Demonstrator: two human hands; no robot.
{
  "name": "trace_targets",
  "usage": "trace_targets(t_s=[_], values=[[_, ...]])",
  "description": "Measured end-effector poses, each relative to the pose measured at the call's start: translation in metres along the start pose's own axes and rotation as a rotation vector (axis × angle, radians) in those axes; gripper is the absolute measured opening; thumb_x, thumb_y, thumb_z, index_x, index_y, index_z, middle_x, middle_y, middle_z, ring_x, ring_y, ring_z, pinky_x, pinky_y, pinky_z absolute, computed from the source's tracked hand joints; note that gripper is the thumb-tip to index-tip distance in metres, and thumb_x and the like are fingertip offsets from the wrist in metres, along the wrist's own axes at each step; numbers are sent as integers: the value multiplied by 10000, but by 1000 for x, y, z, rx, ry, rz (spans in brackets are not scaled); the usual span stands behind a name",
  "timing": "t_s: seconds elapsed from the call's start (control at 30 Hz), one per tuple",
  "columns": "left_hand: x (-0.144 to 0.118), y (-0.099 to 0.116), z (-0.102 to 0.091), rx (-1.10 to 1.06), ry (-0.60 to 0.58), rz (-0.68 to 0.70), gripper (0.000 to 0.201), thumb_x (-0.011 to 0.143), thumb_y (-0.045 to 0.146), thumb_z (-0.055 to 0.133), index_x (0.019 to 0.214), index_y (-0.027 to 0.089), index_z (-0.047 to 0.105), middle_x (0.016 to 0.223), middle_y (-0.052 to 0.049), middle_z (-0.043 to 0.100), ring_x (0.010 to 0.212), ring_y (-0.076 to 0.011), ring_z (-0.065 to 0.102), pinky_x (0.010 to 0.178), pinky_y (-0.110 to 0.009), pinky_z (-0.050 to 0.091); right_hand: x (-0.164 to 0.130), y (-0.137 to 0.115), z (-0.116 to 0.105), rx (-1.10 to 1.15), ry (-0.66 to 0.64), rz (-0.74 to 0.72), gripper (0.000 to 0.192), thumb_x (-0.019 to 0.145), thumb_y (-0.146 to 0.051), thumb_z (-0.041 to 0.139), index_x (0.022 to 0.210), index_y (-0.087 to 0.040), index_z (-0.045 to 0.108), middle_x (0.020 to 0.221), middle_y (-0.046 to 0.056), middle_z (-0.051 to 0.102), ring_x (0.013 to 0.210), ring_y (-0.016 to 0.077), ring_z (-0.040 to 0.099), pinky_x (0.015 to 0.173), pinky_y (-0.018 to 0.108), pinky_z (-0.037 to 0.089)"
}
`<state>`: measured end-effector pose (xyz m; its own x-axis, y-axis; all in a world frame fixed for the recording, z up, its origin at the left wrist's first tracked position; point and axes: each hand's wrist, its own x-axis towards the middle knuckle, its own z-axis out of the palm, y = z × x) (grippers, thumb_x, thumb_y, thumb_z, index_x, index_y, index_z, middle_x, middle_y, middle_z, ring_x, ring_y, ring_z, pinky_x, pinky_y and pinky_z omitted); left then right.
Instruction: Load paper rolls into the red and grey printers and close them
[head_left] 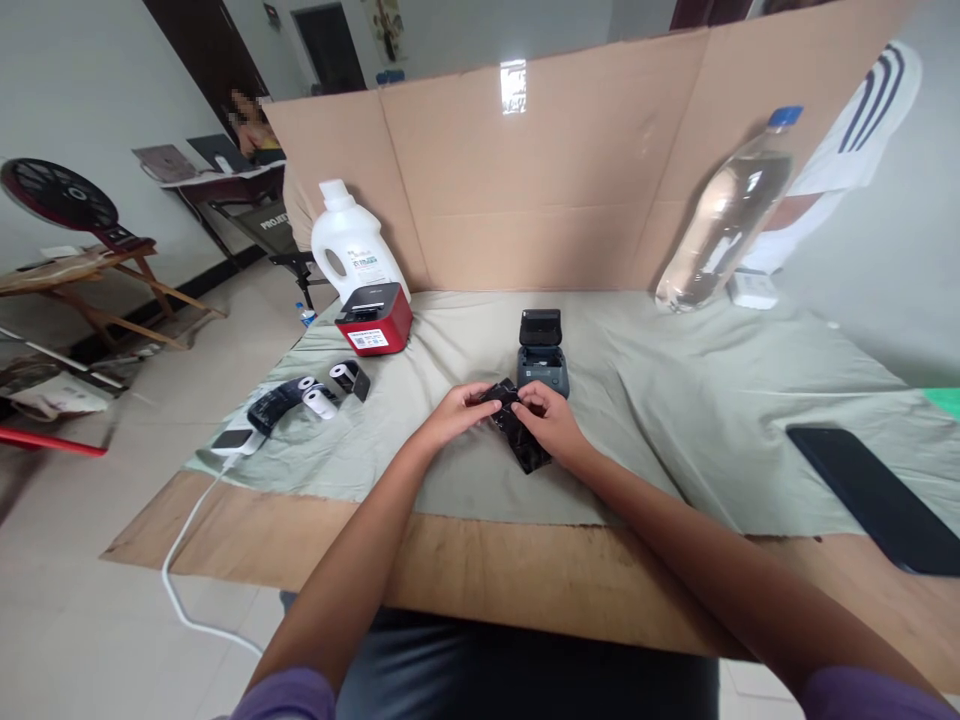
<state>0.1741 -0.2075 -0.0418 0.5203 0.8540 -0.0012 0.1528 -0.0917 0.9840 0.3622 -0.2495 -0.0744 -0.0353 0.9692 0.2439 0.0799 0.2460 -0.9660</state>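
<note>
Both hands, left hand and right hand, are gripping a still-sealed black wrapper with closed fingers; the small printer is sitting open behind.

A table with a cardboard screen standing along its back edge. Mid-table, a small printer sits just behind two hands sharing a plastic packet. Paper rolls lie left, a phone right, a bottle back right

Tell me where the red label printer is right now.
The boxy red label printer sits far left on the grey-green cloth, just before the white plastic jug.
</note>
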Motion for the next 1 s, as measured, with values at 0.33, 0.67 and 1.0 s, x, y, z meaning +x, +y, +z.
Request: trace_targets(t_s=[0.33, 0.67, 1.0], values=[[0, -2, 0, -29, 48, -29, 456, 758, 418, 741, 1101, 125, 680, 703, -9, 634, 638, -119, 539, 560, -220, 385, -1, -4, 1, 46, -1, 5, 243, 826, -354, 640, 957, -234, 475, 700, -54, 541, 626, 132, 516, 618, 268, 402], [1, -6, 0, -206, -34, -88, 424, 786, 404, 660, 1119, 142, 642, 665, 31, 528, 545, -78, 436, 511, -211, 285, -1, -5, 1, 76, -11, -5, 267, 836, -357, 622, 1027, -235, 479, 762, -37, 574, 692, 144, 564, 685, 290, 455], [-4, -4, -11, -105, -156, -35, 553, 697, 368, 815, 1155, 163, 583, 1126, -108, 670, 640, -96, 610, 460, -177, 361, 1, -7, -3, 36, -58, -29, 220, 851, -349, 586, 1024, -217, 552, 776, -22, 576, 723, 148, 572, 716, 298, 455]])
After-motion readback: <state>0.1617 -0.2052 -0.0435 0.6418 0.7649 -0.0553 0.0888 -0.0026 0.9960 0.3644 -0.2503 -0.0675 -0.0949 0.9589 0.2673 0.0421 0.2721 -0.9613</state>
